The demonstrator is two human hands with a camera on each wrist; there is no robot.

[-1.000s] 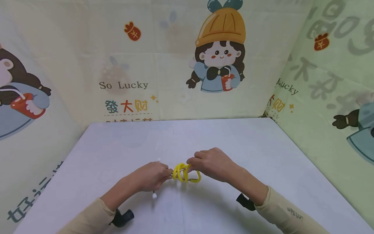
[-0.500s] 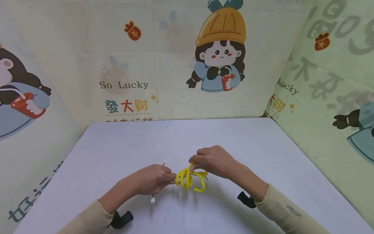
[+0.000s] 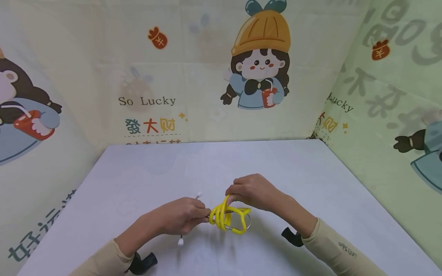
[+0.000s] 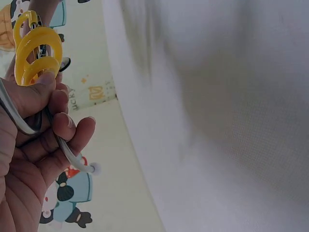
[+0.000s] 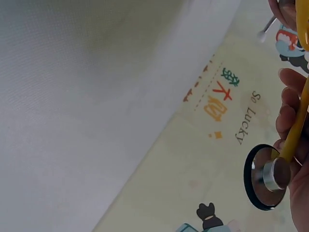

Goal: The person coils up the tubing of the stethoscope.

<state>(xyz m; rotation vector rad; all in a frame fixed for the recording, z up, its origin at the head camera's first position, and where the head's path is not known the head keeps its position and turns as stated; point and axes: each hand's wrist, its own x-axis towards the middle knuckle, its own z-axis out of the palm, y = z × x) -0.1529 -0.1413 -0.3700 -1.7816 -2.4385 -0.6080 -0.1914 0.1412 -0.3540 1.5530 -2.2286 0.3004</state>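
Both hands meet low over the pale worktop (image 3: 145, 168), with printed cartoon sheets (image 3: 193, 69) walling it on three sides. The left hand (image 3: 179, 218) grips the metal earpieces (image 3: 180, 240) of a stethoscope; the right hand (image 3: 253, 191) pinches its coiled yellow tube (image 3: 226, 218). The coil hides the chest piece (image 5: 264, 176) from the head view; the right wrist view shows it by the fingers. The left wrist view shows the metal arms (image 4: 67, 150) running through the curled fingers.
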